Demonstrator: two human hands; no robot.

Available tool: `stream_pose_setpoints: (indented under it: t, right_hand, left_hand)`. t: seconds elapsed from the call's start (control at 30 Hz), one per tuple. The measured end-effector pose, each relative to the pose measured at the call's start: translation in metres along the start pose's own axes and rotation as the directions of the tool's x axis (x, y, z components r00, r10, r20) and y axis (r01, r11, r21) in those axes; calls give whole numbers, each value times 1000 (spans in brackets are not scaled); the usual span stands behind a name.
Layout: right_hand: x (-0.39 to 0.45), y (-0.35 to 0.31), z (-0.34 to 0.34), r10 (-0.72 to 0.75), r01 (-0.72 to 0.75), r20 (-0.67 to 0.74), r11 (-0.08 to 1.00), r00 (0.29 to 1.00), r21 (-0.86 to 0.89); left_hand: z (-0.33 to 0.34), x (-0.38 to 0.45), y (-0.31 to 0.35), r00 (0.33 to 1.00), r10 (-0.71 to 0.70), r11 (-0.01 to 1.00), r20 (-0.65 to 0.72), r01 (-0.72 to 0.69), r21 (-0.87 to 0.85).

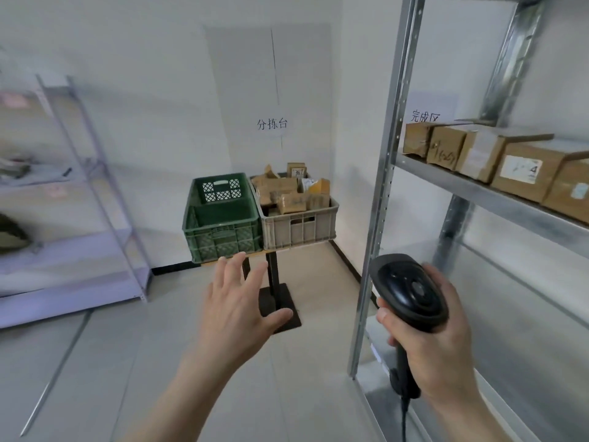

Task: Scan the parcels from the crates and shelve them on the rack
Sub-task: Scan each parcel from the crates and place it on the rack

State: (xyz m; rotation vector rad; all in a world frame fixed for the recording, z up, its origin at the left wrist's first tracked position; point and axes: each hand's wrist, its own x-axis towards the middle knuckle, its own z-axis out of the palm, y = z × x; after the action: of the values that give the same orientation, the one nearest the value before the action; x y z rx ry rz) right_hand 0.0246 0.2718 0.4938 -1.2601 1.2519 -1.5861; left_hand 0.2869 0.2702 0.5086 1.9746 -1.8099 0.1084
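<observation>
A green crate (222, 229) with nothing showing inside stands beside a grey crate (299, 228) heaped with several brown cardboard parcels (291, 189), both on a small stand ahead of me. My left hand (237, 309) reaches forward in mid-air with fingers spread, holding nothing, short of the green crate. My right hand (436, 342) grips a black barcode scanner (409, 296) by its handle, head up, next to the metal rack (385, 173) on the right. Several parcels (478, 157) sit in a row on the rack's upper shelf.
The stand (277, 298) has a black post and a square base on the tiled floor. A pale purple shelving unit (95, 199) stands along the left wall. The rack's lower shelves (516, 314) show no parcels. A scanner cable (404, 422) hangs down.
</observation>
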Motion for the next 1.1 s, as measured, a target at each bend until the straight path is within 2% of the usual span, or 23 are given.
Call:
stream_pose_setpoints:
  t: [0.2, 0.43, 0.83, 1.1]
  right_hand:
    - [78, 16, 39, 18, -17, 109, 1000, 994, -8]
    - [152, 27, 85, 21, -19, 151, 1000, 988, -16]
    - [287, 81, 218, 19, -12, 49, 989, 999, -145]
    - [374, 105, 280, 8, -14, -37, 986, 999, -168]
  left_hand:
    - [19, 73, -7, 998, -60, 997, -3, 60, 43]
    - [48, 153, -33, 997, -81, 996, -12, 82, 44]
    - [119, 353, -133, 998, 7, 1000, 69, -9, 23]
    - [167, 478, -139, 978, 162, 987, 130, -161, -17]
